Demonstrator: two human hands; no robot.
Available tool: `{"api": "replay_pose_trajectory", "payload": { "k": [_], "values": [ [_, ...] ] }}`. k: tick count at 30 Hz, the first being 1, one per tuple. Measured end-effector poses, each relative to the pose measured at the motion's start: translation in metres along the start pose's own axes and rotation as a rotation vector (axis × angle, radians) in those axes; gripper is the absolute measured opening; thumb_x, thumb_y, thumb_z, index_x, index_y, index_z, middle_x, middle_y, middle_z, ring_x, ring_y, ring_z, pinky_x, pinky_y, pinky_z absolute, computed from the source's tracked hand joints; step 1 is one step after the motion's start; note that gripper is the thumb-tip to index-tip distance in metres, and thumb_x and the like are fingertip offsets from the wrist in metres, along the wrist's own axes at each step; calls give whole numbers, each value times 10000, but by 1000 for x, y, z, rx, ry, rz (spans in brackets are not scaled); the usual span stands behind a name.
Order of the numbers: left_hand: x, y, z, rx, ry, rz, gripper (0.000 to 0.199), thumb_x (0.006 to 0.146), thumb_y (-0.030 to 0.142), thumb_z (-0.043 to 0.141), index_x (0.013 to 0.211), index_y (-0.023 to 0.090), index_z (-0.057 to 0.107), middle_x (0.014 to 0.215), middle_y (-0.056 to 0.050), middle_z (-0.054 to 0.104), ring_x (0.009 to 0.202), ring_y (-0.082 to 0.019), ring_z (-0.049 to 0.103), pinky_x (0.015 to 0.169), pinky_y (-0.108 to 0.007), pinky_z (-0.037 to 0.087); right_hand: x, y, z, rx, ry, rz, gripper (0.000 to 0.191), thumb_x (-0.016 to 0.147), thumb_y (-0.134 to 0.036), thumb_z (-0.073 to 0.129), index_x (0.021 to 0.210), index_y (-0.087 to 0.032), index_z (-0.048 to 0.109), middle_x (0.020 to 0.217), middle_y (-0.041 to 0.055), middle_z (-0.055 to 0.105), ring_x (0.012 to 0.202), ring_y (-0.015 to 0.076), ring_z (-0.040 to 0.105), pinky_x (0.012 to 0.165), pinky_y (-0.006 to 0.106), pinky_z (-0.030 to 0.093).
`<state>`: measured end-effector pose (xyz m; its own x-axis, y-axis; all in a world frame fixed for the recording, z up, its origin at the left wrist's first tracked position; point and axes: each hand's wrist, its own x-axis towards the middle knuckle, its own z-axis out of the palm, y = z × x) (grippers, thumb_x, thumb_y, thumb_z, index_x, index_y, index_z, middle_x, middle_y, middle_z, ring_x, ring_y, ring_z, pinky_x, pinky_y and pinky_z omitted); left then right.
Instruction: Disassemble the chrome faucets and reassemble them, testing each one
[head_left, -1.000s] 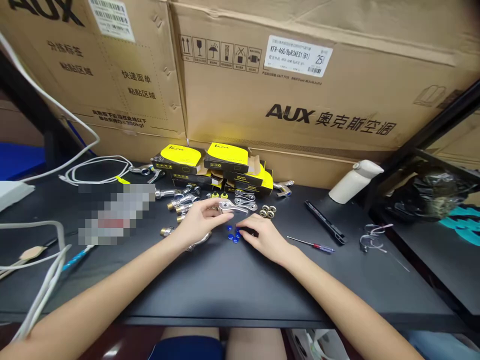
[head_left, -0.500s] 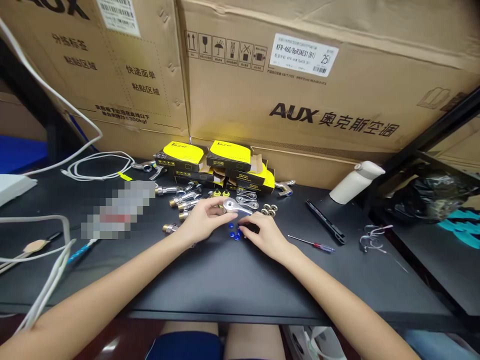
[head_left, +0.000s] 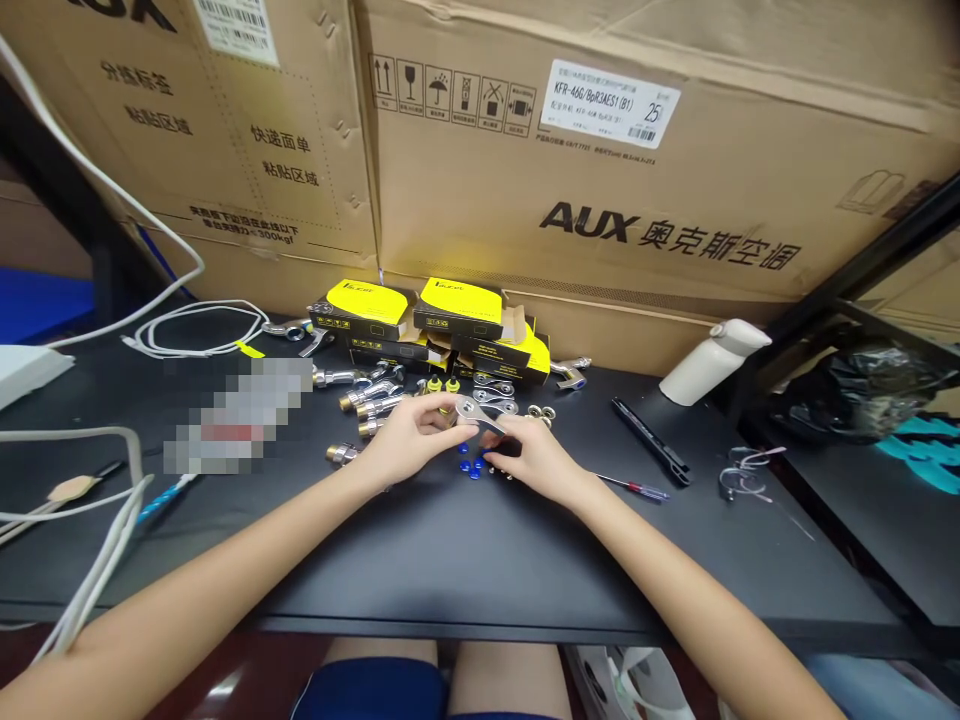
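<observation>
Between the fingers and thumb of my left hand [head_left: 416,432] is a shiny chrome faucet handle [head_left: 480,413], gripped near its round end and held tilted above the desk. The lever end reaches toward my right hand [head_left: 536,455], whose fingertips are closed low over the desk on a small blue cap [head_left: 487,455], partly hidden by them. Several more blue caps [head_left: 475,474] lie just left of those fingertips, with tiny screws by the right thumb. Behind my hands rest other chrome handles [head_left: 493,388], and chrome faucet fittings with brass ends [head_left: 371,408] lie to the left.
Yellow-and-black boxes [head_left: 457,305] are stacked behind, before large cartons [head_left: 660,180]. Metal rings [head_left: 547,412], a screwdriver [head_left: 646,491], a black pen-like tool [head_left: 651,440], glasses [head_left: 744,475] and a white bottle [head_left: 712,362] are right. White cables [head_left: 199,330] lie left.
The faucet handle has moved slightly right and turned in my left hand. My right hand has shifted a little right with the blue cap at its fingertips.
</observation>
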<state>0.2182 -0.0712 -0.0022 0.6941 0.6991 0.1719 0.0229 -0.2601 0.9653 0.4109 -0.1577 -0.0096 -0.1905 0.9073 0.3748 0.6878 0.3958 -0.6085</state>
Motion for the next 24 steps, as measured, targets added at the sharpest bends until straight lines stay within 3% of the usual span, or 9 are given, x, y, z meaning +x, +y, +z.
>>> {"api": "replay_pose_trajectory", "payload": {
  "k": [2,6,8,11,18,22,24],
  "values": [
    [0,0,1,8,-2,-5,392,740,402,735,1038,156,674,950,-53,710,793,-185,659,804,-344,565,-2,-3,-3,-4,90,-8,88,791,-87,646,785,-172,666,762,20,667,712,157,630,680,281,517],
    [-3,6,3,28,-25,-13,384,745,381,735,1045,150,670,975,-68,687,804,-178,643,786,-334,572,-6,-15,-10,109,516,-51,66,814,-134,674,786,-194,673,823,43,692,790,181,651,736,327,532],
    [-5,10,5,66,-50,20,347,760,362,722,1034,153,682,991,-71,664,819,-173,635,746,-305,574,-9,-22,-10,257,627,-79,96,779,-123,721,782,-211,683,810,35,701,784,186,665,738,339,545],
    [-9,12,7,160,-95,106,286,792,337,694,1026,172,694,976,-60,623,842,-164,623,705,-267,569,-11,-31,-5,426,556,-82,141,760,-95,740,803,-224,701,802,29,714,770,186,678,723,341,559],
    [-13,9,9,272,-146,176,232,834,322,658,1029,202,691,961,-42,593,855,-153,620,686,-240,564,-14,-33,-3,471,337,-21,129,781,-112,729,855,-216,743,836,47,729,794,187,686,734,334,573],
    [-15,10,9,292,-136,188,249,831,326,661,1050,213,694,981,-47,598,871,-156,613,673,-236,567,-14,-32,-5,499,298,33,81,787,-152,730,840,-212,744,836,48,729,771,187,690,690,321,586],
    [-16,10,10,300,-131,193,257,837,334,652,1061,214,693,1032,-56,607,875,-157,611,638,-224,559,-14,-31,-6,389,327,0,78,793,-150,725,832,-215,743,821,43,737,752,186,694,696,327,584]
  ]
}}
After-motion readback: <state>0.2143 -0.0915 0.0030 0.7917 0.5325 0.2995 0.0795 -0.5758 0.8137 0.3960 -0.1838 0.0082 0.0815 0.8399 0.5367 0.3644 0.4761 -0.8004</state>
